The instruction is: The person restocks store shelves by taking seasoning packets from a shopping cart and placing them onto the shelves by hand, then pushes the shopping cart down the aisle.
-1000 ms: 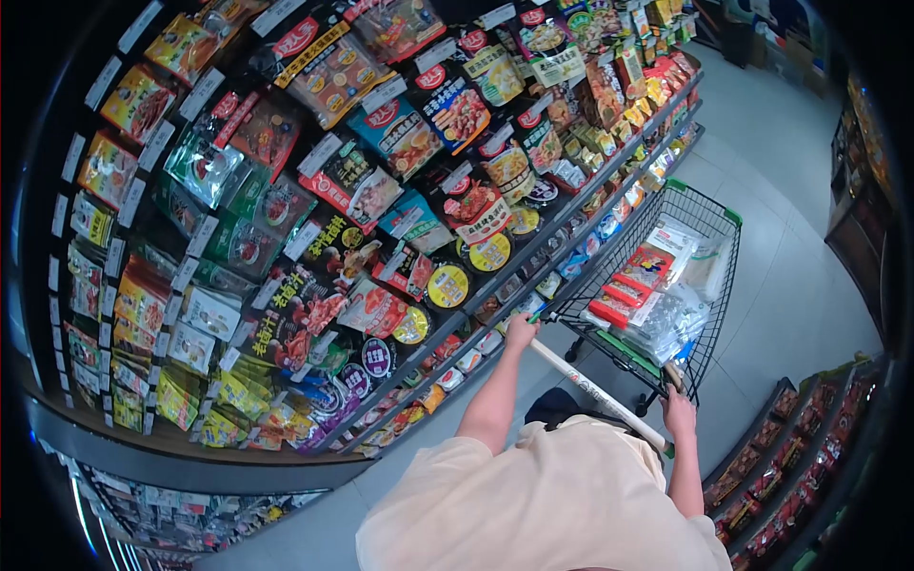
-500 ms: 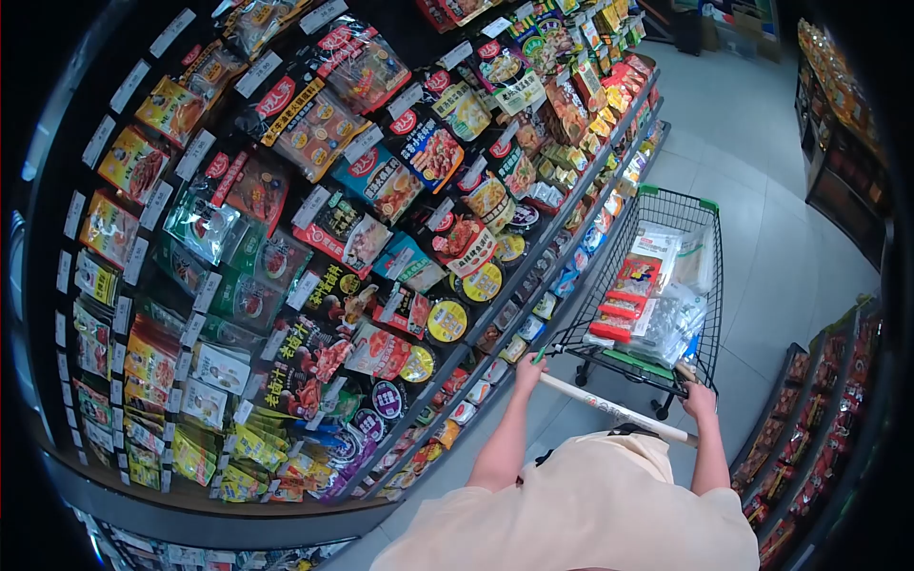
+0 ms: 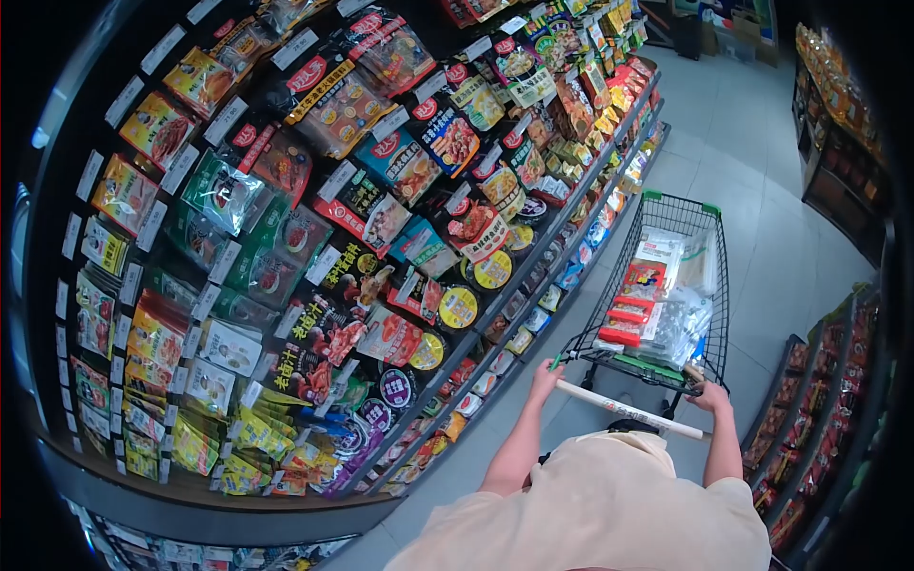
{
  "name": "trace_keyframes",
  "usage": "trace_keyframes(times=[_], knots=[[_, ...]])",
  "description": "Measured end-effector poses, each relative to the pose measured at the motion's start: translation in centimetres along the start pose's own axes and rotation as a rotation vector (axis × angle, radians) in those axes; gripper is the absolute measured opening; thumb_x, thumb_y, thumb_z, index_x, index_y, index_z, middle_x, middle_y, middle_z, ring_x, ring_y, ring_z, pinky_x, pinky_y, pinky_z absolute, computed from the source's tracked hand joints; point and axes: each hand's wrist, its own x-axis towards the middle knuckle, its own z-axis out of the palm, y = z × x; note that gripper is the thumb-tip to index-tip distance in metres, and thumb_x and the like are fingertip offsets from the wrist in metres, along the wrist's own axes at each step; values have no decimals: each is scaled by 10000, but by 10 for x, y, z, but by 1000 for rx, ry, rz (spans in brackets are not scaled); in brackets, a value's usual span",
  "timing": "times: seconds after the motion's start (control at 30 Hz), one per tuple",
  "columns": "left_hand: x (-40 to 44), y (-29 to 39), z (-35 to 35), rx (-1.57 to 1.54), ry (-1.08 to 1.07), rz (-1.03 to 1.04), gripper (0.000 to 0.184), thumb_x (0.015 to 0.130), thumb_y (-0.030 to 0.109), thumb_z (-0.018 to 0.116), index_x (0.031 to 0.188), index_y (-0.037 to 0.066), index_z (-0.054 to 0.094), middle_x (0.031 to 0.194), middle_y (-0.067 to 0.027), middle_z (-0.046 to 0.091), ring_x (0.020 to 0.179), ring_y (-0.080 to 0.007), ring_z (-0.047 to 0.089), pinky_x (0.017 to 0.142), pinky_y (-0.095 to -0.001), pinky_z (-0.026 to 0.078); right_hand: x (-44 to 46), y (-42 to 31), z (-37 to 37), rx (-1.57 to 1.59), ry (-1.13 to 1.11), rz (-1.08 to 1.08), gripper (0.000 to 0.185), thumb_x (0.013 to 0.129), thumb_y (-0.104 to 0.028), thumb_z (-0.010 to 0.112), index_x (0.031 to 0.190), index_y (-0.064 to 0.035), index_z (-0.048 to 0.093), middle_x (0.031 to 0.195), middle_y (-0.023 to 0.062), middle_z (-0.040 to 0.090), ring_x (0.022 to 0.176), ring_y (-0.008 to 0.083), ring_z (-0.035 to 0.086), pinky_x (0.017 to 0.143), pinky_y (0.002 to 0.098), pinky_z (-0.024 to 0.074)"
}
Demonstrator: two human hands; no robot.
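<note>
My left hand (image 3: 546,379) is closed round the left end of the pale handlebar (image 3: 624,408) of a black wire shopping cart (image 3: 721,285), beside a green piece. At the handlebar's right end, my right hand (image 3: 708,395) is closed, with a small brownish item showing at its fingers; which of the two it grips is hard to tell. Red packages (image 3: 624,321) and clear plastic-wrapped goods (image 3: 676,324) lie in the cart basket, in front of both hands.
A tall shelf (image 3: 314,504) with hanging food packets and price tags runs along the left. Low curved racks (image 3: 809,457) of packets stand at the lower right, and another display (image 3: 838,181) at the upper right. Grey tiled floor (image 3: 709,124) stretches ahead.
Over the last second the cart has swung left in view, and both hands have shifted with it, lower in the frame. The shelf has shifted too. Both hands have stayed closed.
</note>
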Motion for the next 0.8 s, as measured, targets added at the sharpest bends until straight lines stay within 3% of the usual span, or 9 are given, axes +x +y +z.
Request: trace_keyframes(times=[0.23,0.33,0.47,0.53,0.8], knots=[[-21,-29,-12,-61,52,40,247,910,153,672,1117,29,623,943,-78,692,776,-186,714,693,-312,534,-25,2,32,7,-6,-14,488,764,-457,781,1158,-171,739,1076,115,738,1050,297,683,927,412,519],[-38,-29,-20,-49,89,22,255,907,172,673,1119,41,625,924,-81,692,759,-179,707,687,-313,530,-36,3,44,14,-31,-36,425,751,-386,780,1095,-137,756,986,121,748,978,297,700,872,403,537],[-56,-44,-26,15,63,22,275,911,224,674,1108,39,626,934,-80,687,789,-169,707,714,-316,516,-38,19,73,24,-44,5,430,757,-378,759,1127,-158,749,1063,171,729,1044,343,679,926,426,525],[-68,-51,-28,12,83,28,279,909,233,671,1104,37,627,924,-78,683,781,-163,698,711,-317,512,-28,44,103,-1,84,-76,386,761,-294,752,1080,-76,744,764,100,727,705,222,717,719,358,551],[-97,-80,-34,29,76,80,295,903,255,660,1098,35,633,830,-76,695,767,-165,683,717,-333,511,-62,35,118,-2,39,-76,280,772,-241,679,965,-52,752,684,94,699,627,198,700,659,351,547]])
